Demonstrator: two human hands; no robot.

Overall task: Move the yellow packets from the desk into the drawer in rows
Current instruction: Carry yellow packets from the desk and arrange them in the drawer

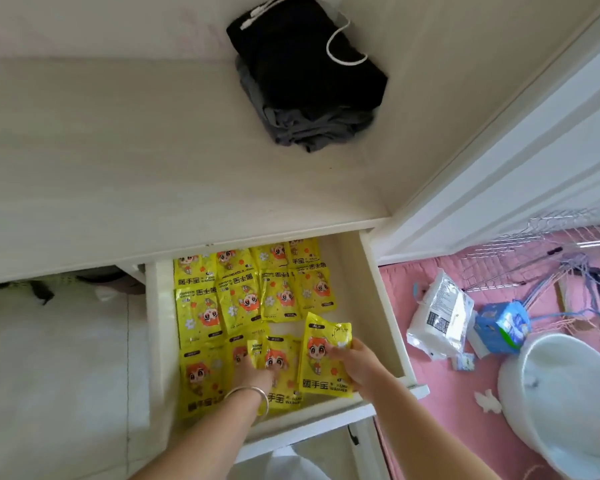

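**2 hands in the drawer, 1 packet held**

Many yellow packets [243, 299] lying flat in rows across the open drawer [383, 306], filling its left and far parts from 9 to 12 o'clock. Bare drawer floor showing at 3 o'clock, along the right wall.

Left hand [253, 372] at 7 o'clock in the drawer, fingers spread flat and pressing down on a packet of the near row; silver bangle [248, 396] round that wrist. Not curled round anything.

Right hand [352, 363] at 5 o'clock, fingers and thumb pinching 1 held packet [323, 355] by its right edge. Held packet upright to the view, cartoon face up, tilted slightly, overlapping the near row's right end, just beside the left hand's packet.

Desk top [153, 150] beyond the drawer at 12 o'clock, carrying a folded pile of dark clothes [309, 81] with a white cord on top.

Farther right, at 3 o'clock, pink mat [413, 282] on the floor with a white plastic bag [437, 317], a blue box [503, 327] and a white basin [561, 393].
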